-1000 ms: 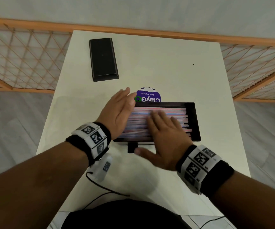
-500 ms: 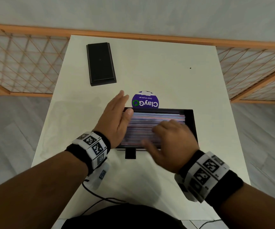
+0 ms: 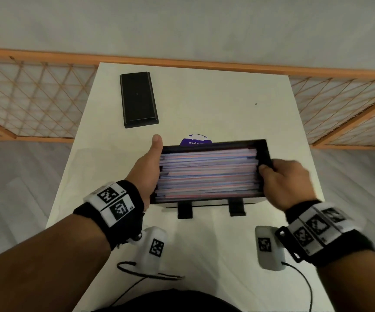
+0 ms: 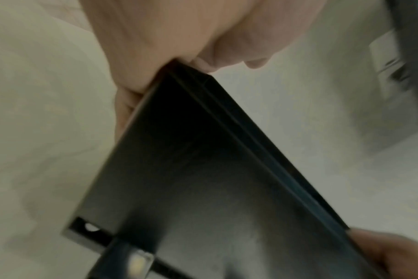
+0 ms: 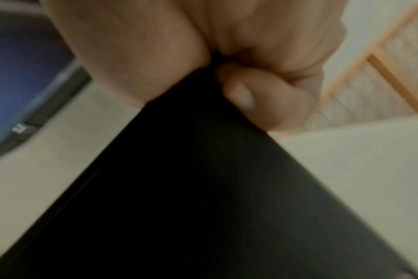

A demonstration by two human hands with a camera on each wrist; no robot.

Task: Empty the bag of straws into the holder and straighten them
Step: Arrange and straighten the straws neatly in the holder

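1. Head view: I see the black holder (image 3: 263, 154) gripped at both short ends, over the near middle of the white table (image 3: 204, 97).
2. Left hand (image 3: 147, 170): it grips the holder's left end, thumb stretched along the far-left corner. The left wrist view shows the palm against the holder's dark end wall (image 4: 191, 169), with the fingers curled round its edge.
3. Right hand (image 3: 288, 179): its fingers are curled over the holder's right end. The right wrist view shows a fingertip (image 5: 246, 98) pressed onto the black wall (image 5: 203, 188).
4. Straws (image 3: 208, 174): pink, blue and white, they lie lengthwise inside the holder, stacked side by side and filling it from left to right. Several ends at the left side stick out unevenly.
5. Two black feet (image 3: 184, 210) project from the holder's near edge.
6. Whether the holder touches the table I cannot tell; the wrist views show pale surface beneath it, but both are blurred.
7. Purple round label (image 3: 196, 140): it lies on the table just behind the holder, partly hidden by the far rim.
8. Black lid (image 3: 138, 99): it lies flat on the far-left part of the table, well apart from the holder.
9. Wooden lattice rail (image 3: 35, 91): it runs behind and beside the table.
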